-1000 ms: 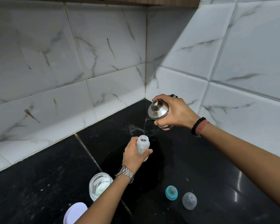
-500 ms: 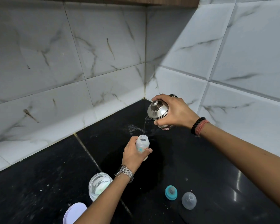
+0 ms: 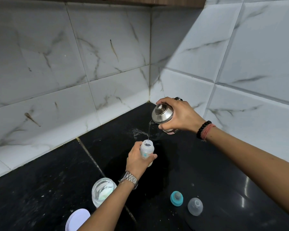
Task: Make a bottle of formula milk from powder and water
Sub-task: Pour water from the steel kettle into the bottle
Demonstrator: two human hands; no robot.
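Note:
A small white baby bottle [image 3: 147, 151] with its mouth open stands on the black counter, gripped by my left hand [image 3: 135, 160]. Above and to the right, my right hand [image 3: 178, 116] tilts a steel flask [image 3: 162, 113]. A thin stream of water [image 3: 148, 130] runs from the flask's lip into the bottle's mouth. An open clear jar [image 3: 102, 192] holding white powder sits near my left forearm. The teal teat ring [image 3: 176, 198] and a clear cap [image 3: 195, 206] lie on the counter to the right.
A white round lid [image 3: 77, 220] lies at the bottom edge, left of my left arm. The black counter [image 3: 198, 164] meets white marble-tiled walls [image 3: 107, 55] in a corner behind the flask. A small splash mark [image 3: 137, 132] shows on the counter behind the bottle.
Water keeps running from the flask into the bottle. Both hands hold almost the same pose, apart from a very slight shift.

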